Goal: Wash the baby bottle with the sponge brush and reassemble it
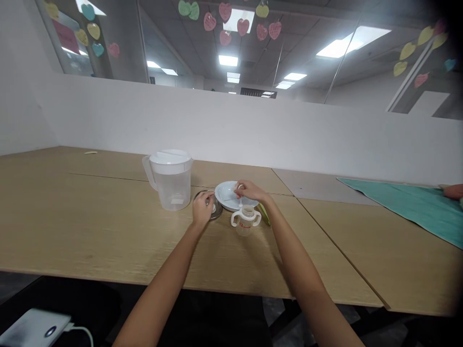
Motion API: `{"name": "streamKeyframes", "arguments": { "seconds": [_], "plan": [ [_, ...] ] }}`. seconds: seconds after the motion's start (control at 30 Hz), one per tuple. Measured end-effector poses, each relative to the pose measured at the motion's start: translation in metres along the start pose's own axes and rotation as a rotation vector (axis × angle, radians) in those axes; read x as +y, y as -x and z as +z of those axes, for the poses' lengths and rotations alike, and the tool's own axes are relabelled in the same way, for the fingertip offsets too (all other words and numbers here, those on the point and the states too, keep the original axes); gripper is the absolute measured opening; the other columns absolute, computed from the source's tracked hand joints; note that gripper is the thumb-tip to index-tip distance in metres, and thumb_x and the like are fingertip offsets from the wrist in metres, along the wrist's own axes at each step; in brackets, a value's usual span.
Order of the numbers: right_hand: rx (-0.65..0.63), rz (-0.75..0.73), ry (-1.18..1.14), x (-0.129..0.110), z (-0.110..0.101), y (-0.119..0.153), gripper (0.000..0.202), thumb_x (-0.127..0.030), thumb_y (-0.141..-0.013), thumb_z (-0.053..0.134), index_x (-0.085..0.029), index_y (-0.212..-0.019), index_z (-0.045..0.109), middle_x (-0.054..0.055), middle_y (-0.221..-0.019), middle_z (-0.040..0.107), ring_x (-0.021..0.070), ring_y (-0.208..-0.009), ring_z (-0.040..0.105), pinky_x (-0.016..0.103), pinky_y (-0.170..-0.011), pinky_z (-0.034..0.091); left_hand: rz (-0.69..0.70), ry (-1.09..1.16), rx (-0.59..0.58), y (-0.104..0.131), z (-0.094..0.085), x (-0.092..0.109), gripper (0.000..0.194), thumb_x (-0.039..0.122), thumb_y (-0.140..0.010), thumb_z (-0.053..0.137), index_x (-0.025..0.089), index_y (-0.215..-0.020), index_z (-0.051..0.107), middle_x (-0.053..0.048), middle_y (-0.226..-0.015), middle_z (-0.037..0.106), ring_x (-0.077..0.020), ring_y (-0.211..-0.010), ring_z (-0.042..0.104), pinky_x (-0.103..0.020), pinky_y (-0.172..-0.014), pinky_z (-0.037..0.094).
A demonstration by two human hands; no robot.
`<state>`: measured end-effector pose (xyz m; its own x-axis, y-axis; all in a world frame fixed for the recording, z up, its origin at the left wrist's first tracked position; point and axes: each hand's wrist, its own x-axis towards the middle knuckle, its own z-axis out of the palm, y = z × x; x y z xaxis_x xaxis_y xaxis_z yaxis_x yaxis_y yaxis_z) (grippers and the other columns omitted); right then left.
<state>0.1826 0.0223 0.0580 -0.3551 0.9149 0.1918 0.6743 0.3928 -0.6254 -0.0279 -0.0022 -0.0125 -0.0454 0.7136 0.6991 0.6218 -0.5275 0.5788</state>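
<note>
My left hand (203,208) rests at a dark round lid or dish (217,212), its fingers closed over the near edge; what they grip is too small to tell. My right hand (248,190) is over a white plate (226,193), fingers pinched around something small and white, perhaps a thin stem pointing down. Just in front of the plate stands a clear cup with two white handles (245,225), its top open. A green-yellow object (265,214) lies right of the plate, partly hidden by my right wrist.
A clear lidded pitcher (171,185) stands left of my hands on the wooden table (108,226). At the right lies a green cloth (405,202), with a reddish object (454,191) on it. A white device with a cable (36,328) is at the lower left.
</note>
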Motion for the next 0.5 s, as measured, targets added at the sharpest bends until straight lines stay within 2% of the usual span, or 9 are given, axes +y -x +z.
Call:
{"name": "streamKeyframes", "arguments": {
  "seconds": [0.1,0.17,0.27,0.33,0.43,0.5],
  "plan": [
    [0.075,0.077,0.219,0.002,0.003,0.000,0.009,-0.022,-0.072,0.061,-0.017,-0.080,0.062,0.002,-0.074,0.065,0.0125,-0.069,0.056,0.021,-0.064,0.038,-0.055,-0.099,-0.039,0.002,0.003,-0.001,0.026,0.017,-0.079,0.046,0.017,-0.096,0.066,-0.006,-0.097,0.064,-0.0168,-0.086,0.059,-0.030,-0.083,0.045],
    [0.086,0.124,0.275,0.007,0.006,0.000,0.005,-0.017,-0.066,0.065,-0.017,-0.071,0.064,0.003,-0.075,0.065,0.0140,-0.072,0.056,0.022,-0.065,0.038,-0.106,-0.143,-0.055,0.002,0.004,-0.001,0.026,0.016,-0.079,0.047,0.017,-0.097,0.065,-0.006,-0.097,0.064,-0.0168,-0.085,0.059,-0.030,-0.082,0.046],
    [0.025,0.164,0.227,0.016,0.013,0.000,0.007,-0.011,-0.057,0.069,-0.015,-0.057,0.062,0.002,-0.063,0.063,0.0150,-0.066,0.057,0.023,-0.062,0.038,-0.173,-0.224,-0.099,0.002,0.004,-0.002,0.027,0.017,-0.079,0.046,0.018,-0.099,0.063,-0.005,-0.100,0.065,-0.0168,-0.088,0.059,-0.029,-0.082,0.045],
    [-0.028,0.161,0.148,0.020,0.018,0.000,0.008,-0.013,-0.055,0.070,-0.015,-0.055,0.063,0.001,-0.057,0.062,0.0146,-0.062,0.058,0.022,-0.059,0.040,-0.194,-0.280,-0.138,0.003,0.004,-0.003,0.025,0.017,-0.079,0.047,0.019,-0.098,0.064,-0.005,-0.100,0.065,-0.0170,-0.090,0.059,-0.029,-0.082,0.045],
    [-0.053,0.119,-0.003,0.021,0.020,-0.002,0.010,-0.024,-0.069,0.064,-0.015,-0.067,0.065,0.001,-0.061,0.064,0.0121,-0.060,0.059,0.020,-0.056,0.043,-0.193,-0.326,-0.187,0.004,0.006,-0.004,0.021,0.017,-0.076,0.051,0.019,-0.091,0.066,-0.006,-0.098,0.066,-0.0182,-0.093,0.058,-0.029,-0.084,0.044],
    [0.034,0.102,-0.141,0.015,0.016,-0.004,0.019,-0.031,-0.079,0.053,-0.014,-0.078,0.063,0.002,-0.066,0.064,0.0100,-0.059,0.059,0.018,-0.055,0.044,-0.180,-0.353,-0.219,0.004,0.007,-0.005,0.020,0.018,-0.075,0.052,0.018,-0.088,0.067,-0.006,-0.097,0.066,-0.0197,-0.096,0.057,-0.030,-0.087,0.043]
  ]
}}
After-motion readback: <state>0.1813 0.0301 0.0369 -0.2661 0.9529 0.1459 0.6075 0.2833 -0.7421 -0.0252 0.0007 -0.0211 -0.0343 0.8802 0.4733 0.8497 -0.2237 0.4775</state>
